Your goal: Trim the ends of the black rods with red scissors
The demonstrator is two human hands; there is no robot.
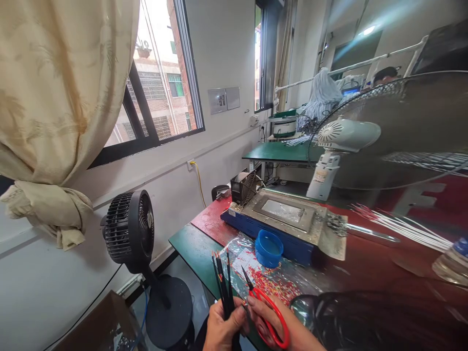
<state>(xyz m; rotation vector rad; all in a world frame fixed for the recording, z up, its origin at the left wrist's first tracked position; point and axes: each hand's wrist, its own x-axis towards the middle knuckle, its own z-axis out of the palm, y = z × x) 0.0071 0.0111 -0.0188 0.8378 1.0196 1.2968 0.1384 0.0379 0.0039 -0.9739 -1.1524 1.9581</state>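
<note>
Thin black wires [222, 280], red-handled scissors [268, 312]

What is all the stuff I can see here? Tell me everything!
wires: a bunch, black with coloured tips, in the left hand
scissors: one, red handles, in the right hand
cut bits: many, red, on plastic sheet
cap: one, blue, on table
machine: one, blue and grey, on table
floor fan: one, black, under window
desk fan: one, white, right
curtain: one, cream, knotted, left
left hand: grip shut on wires
right hand: grip shut on scissors
</note>
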